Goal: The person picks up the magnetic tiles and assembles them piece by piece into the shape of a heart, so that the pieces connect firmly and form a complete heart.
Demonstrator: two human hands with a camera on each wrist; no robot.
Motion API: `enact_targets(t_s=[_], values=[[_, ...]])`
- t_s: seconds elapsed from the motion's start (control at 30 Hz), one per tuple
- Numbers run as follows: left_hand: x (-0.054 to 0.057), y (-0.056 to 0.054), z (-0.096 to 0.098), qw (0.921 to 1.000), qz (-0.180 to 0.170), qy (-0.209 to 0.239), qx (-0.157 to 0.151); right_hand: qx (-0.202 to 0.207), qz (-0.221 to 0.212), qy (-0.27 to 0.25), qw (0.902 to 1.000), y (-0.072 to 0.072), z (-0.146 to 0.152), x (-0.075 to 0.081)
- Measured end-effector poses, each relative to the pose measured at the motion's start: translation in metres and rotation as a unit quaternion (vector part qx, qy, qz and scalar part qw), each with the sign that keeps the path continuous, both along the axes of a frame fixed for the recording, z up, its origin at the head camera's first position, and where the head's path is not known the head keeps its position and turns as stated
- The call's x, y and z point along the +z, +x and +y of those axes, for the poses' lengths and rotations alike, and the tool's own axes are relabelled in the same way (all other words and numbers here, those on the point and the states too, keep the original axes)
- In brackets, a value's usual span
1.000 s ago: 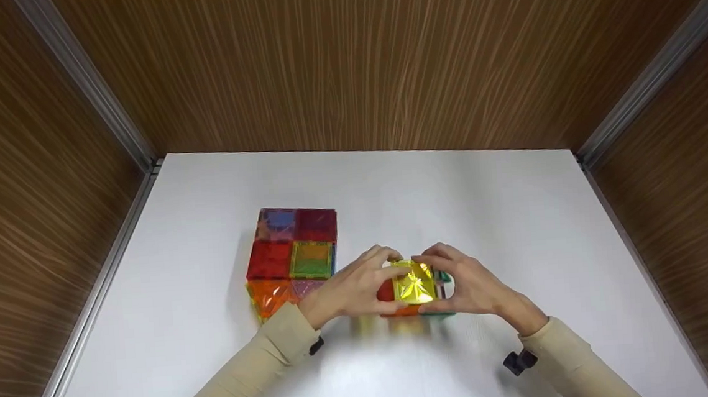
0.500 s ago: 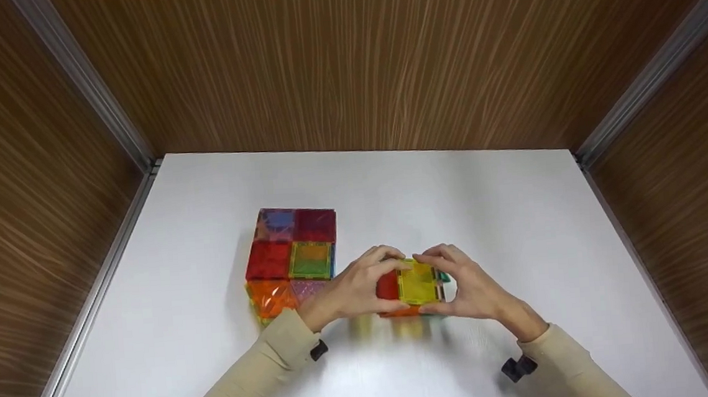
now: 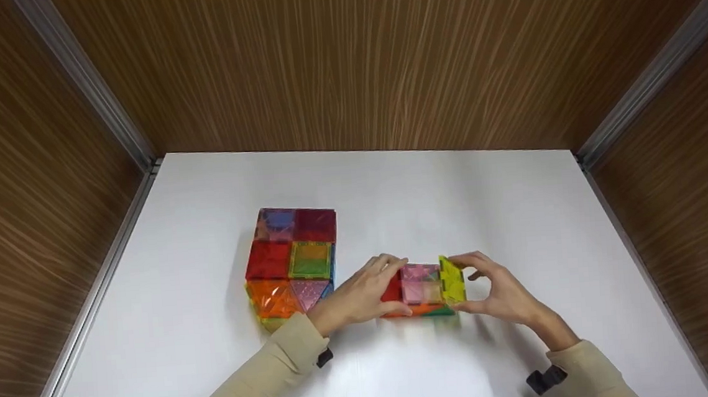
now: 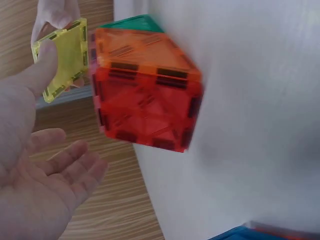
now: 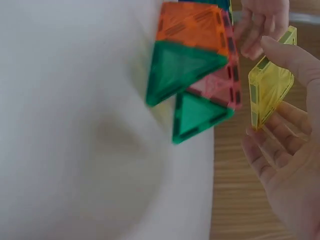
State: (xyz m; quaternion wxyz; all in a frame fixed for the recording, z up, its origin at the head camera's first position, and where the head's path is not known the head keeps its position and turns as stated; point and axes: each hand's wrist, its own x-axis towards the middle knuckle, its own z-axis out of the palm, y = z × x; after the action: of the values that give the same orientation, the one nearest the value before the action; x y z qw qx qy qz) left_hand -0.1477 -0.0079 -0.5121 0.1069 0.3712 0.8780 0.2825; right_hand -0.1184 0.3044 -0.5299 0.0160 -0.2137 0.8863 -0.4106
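Note:
My right hand (image 3: 500, 288) pinches a translucent yellow square magnetic tile (image 3: 453, 282) between thumb and fingertips, tilted steeply at the right end of a small magnetic-tile block. This block has a pink top (image 3: 419, 284), a red square end (image 4: 145, 110), an orange side (image 5: 190, 25) and green triangle tiles (image 5: 182, 67) at its right end. My left hand (image 3: 361, 294) is at the block's red end, thumb and fingers spread. In the left wrist view its relaxed fingers hold nothing; whether the fingertips touch the block cannot be told.
A larger magnetic-tile block (image 3: 268, 260), in red, purple, orange and other colours, stands to the left, close to my left forearm. Both blocks stand on a white table (image 3: 454, 204). Wood-grain panels (image 3: 344, 62) enclose its back and sides.
The yellow tile was flat over the small block's top under both hands. My right hand has carried it rightward and tipped it up, baring the pink top; my left hand has let go of the tile.

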Motion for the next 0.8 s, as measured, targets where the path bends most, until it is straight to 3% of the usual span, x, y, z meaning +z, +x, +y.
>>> enact_targets(t_s=[0.1,0.3,0.6,0.8], values=[[-0.010,0.000,0.003,0.9997,-0.001,-0.023,0.006,-0.018,-0.027,-0.001,0.9995,0.003,0.011,-0.012],[-0.021,0.000,0.006,0.9996,-0.007,-0.019,0.021,-0.035,-0.077,-0.012,0.9963,0.004,0.017,-0.031],[-0.023,-0.002,0.006,0.9995,-0.004,-0.011,0.030,-0.023,-0.093,-0.010,0.9954,0.000,0.008,-0.040],[-0.022,-0.004,0.006,0.9993,-0.022,-0.010,0.027,-0.017,-0.091,-0.016,0.9955,0.001,0.009,-0.041]])
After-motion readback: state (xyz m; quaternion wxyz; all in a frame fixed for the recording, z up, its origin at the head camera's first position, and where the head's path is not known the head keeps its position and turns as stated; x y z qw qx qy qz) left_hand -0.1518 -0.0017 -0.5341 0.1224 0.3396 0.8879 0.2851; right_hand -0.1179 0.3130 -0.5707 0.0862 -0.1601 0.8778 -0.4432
